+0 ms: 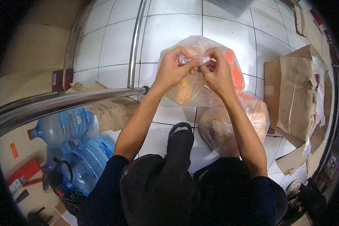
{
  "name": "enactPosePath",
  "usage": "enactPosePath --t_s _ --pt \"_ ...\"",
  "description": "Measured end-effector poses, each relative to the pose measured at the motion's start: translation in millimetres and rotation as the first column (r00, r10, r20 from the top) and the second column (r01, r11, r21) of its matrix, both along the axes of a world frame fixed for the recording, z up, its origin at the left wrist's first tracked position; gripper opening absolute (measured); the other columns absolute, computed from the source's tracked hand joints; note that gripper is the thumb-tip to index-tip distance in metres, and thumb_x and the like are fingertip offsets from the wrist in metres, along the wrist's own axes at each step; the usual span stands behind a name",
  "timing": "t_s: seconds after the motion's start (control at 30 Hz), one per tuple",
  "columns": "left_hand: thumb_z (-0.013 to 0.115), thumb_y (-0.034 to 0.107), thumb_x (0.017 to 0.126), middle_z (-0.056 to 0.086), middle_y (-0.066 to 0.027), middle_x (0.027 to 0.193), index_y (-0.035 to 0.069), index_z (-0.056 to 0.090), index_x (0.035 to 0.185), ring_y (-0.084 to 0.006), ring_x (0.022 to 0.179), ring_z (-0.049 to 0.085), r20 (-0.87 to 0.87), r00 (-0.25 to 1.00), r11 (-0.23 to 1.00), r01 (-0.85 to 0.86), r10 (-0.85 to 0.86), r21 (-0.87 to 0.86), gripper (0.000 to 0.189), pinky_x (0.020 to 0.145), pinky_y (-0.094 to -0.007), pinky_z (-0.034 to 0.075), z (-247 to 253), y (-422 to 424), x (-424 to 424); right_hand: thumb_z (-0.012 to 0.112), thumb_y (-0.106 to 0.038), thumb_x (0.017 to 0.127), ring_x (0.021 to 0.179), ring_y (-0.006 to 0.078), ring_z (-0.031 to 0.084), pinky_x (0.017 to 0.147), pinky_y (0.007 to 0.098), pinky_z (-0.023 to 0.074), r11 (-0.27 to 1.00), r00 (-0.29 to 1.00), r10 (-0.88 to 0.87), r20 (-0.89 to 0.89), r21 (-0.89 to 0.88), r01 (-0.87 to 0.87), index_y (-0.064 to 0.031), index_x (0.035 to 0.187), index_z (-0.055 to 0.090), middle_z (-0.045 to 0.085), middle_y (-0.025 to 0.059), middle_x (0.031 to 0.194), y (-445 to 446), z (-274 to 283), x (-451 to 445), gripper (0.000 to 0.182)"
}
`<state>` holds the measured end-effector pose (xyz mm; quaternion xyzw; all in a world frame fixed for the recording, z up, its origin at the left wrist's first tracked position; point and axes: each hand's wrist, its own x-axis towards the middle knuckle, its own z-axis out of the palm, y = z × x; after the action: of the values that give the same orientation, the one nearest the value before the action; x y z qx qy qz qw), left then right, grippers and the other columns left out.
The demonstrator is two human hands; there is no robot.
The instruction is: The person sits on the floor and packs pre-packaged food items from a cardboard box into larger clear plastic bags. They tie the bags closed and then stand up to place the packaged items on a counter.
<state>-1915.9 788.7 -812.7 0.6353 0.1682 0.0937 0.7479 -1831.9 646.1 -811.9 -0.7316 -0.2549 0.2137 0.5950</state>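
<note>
A large clear plastic bag [169, 93] sits on the white tiled floor in front of me, with yellowish and red-orange packs showing through it. Above it, my left hand [178, 62] pinches the bag's gathered, twisted neck between thumb and fingers. My right hand [216, 67] grips the same twist of plastic from the other side, its fingertips close to the left ones. Part of the neck is hidden behind my fingers. Below my right forearm lies a second filled clear plastic bag [221, 128], holding brownish and pale orange contents.
To the right stands an opened cardboard box [295, 93] with torn flaps and plastic film. A metal rail [73, 101] crosses at the left, joined to an upright pole [136, 45]. Blue water jugs [84, 163] and flattened cardboard [110, 113] lie beneath it. My sandalled foot [180, 138] is between my arms.
</note>
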Motion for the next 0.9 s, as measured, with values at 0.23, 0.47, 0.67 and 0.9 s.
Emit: enactPosePath --t_s 0.23,0.47,0.67,0.9 --pt "0.078 0.010 0.078 0.067 -0.0091 0.069 0.000 0.058 0.076 -0.0112 0.055 0.064 -0.053 0.969 0.969 -0.235 0.240 0.079 0.022 0.046 -0.0230 0.048 -9.8 -11.7 9.8 0.066 0.003 0.075 0.074 0.0212 0.063 0.059 0.0295 0.0503 0.985 0.914 -0.164 0.371 0.020 0.169 -0.0003 0.112 0.057 0.048 0.0148 0.105 5.2 3.5 -28.8 0.038" --pt "0.074 0.007 0.082 0.066 -0.0065 0.078 0.004 0.055 0.077 -0.0076 0.060 0.062 -0.187 0.982 0.957 0.017 0.039 0.291 0.020 0.051 -0.0190 0.049 27.0 0.7 14.6 0.064 0.001 0.077 0.081 0.0312 0.066 0.068 0.0386 0.0518 0.993 0.881 -0.057 0.470 -0.062 0.097 -0.0013 0.118 0.056 0.065 0.0180 0.089 0.8 -2.5 -11.1 0.042" --pt "0.075 0.015 0.084 0.067 -0.0081 0.072 -0.001 0.064 0.088 -0.0115 0.059 0.064 -0.089 0.987 0.990 0.140 -0.138 0.022 0.020 0.054 -0.0221 0.051 22.3 17.2 18.8 0.065 0.000 0.081 0.077 0.0160 0.062 0.070 0.0301 0.0475 0.978 0.946 0.194 -0.259 0.125 -0.166 -0.0047 0.121 0.051 0.066 0.0075 0.080 -10.9 3.6 14.6 0.042" --pt "0.079 0.020 0.080 0.066 -0.0062 0.068 -0.001 0.071 0.093 -0.0094 0.058 0.061 -0.243 0.961 0.969 0.179 -0.135 0.169 0.026 0.052 -0.0224 0.046 20.1 30.8 27.0 0.066 0.002 0.082 0.081 0.0098 0.058 0.076 0.0259 0.0447 0.952 0.828 0.300 -0.473 0.198 -0.232 -0.0072 0.118 0.048 0.060 0.0007 0.079 -15.6 10.7 27.0 0.041"
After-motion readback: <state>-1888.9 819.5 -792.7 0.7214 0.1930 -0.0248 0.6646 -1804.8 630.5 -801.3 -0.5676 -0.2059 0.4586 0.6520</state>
